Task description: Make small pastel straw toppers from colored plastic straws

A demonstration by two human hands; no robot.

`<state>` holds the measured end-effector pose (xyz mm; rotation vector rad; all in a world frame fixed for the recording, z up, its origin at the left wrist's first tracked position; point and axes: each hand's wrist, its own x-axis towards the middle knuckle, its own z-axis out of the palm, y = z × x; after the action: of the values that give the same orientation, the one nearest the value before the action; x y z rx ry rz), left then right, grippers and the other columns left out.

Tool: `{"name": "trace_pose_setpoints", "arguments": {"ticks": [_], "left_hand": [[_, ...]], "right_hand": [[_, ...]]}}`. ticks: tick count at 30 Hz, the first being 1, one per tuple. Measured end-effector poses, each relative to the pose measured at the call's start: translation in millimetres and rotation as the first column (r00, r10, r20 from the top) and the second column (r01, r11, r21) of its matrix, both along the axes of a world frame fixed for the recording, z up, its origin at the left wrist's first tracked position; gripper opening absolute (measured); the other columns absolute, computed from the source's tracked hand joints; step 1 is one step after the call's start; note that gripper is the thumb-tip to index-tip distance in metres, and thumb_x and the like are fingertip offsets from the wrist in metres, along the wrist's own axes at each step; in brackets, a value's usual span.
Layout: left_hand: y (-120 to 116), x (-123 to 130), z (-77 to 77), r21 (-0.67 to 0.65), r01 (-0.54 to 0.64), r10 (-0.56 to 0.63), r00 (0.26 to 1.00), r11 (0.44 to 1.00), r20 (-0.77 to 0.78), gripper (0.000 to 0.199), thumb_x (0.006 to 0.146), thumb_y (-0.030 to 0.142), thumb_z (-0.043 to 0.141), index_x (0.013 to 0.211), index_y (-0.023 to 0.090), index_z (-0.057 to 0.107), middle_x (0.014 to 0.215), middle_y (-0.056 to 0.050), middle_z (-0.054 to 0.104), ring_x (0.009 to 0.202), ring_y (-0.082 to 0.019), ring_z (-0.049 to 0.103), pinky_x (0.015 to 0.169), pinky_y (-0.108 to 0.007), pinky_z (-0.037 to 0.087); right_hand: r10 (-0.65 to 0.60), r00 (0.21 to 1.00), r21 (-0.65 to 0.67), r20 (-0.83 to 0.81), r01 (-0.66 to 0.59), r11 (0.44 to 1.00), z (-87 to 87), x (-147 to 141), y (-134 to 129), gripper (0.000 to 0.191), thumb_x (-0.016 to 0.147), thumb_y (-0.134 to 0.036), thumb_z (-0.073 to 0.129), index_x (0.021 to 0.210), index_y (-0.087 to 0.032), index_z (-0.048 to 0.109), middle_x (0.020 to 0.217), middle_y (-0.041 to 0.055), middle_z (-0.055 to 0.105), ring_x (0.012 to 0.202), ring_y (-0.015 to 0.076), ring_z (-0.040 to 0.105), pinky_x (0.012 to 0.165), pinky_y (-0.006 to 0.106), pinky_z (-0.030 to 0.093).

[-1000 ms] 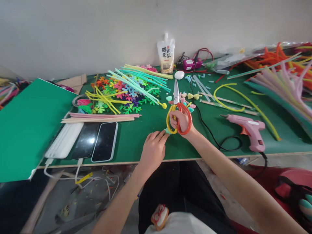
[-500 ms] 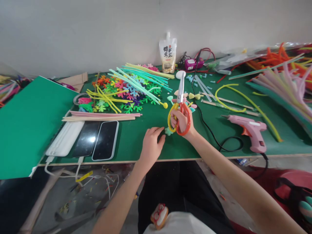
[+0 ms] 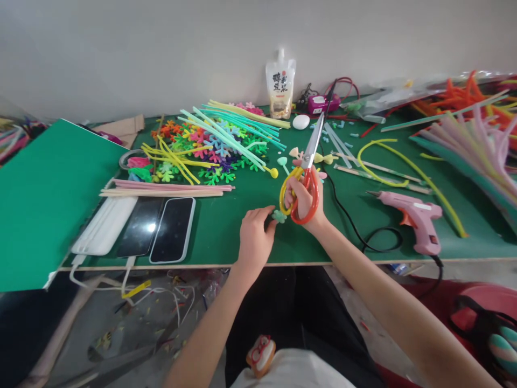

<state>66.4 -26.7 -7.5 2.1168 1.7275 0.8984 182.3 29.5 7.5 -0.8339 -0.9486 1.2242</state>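
A small mint-green, flower-shaped fuzzy piece (image 3: 279, 216) sits at the fingertips of my left hand (image 3: 257, 234), pinched between thumb and index finger just above the table's near part. My right hand (image 3: 310, 207) grips a pair of scissors (image 3: 311, 148) by its yellow and orange-red handles. The blades look closed and point away from me, up and slightly right. Behind the scissors lie small pastel pieces, among them a mint heart-like one (image 3: 282, 161) and a yellow bow-like one (image 3: 324, 159), partly covered by the hand and blades.
A pink glue gun (image 3: 416, 215) lies at the right, near a curved yellow pipe cleaner (image 3: 438, 188). Pipe cleaners and colourful snowflake-like pieces (image 3: 214, 151) are heaped at centre left. Phones (image 3: 173, 229) lie along the front edge. A pouch (image 3: 280, 89) and white egg-shaped object (image 3: 301, 122) stand behind.
The scissors have tilted to the right, their tips moving off the white egg-shaped object. My left hand has shifted slightly right, and more of the mint-green piece shows at its fingertips.
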Motion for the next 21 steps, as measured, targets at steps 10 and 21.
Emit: {"name": "trace_pose_setpoints", "arguments": {"ticks": [10,21], "left_hand": [[-23,-6,0.8,-0.015,0.258,-0.245,0.897,0.966,-0.368,0.038,0.084,0.008,0.037,0.119,0.015,0.051,0.123,-0.008,0.056,0.111,-0.023,0.048,0.092,-0.042,0.041],[-31,-8,0.7,-0.018,0.266,-0.250,0.879,0.964,-0.406,0.042,0.084,0.008,0.037,0.124,0.014,0.047,0.124,-0.009,0.055,0.109,-0.023,0.047,0.096,-0.042,0.035]], "right_hand": [[0.143,0.985,-0.085,-0.093,-0.151,0.985,6.8,5,5,0.037,0.070,-0.034,0.064,0.104,-0.028,0.050,0.063,-0.0054,0.044,0.047,0.0064,0.034,0.043,0.020,0.034],[0.323,0.942,-0.162,-0.094,-0.335,0.928,1.5,7,6,0.023,0.069,-0.034,0.065,0.070,-0.020,0.046,0.052,-0.0081,0.029,0.042,0.0047,0.025,0.036,0.017,0.023]]}}
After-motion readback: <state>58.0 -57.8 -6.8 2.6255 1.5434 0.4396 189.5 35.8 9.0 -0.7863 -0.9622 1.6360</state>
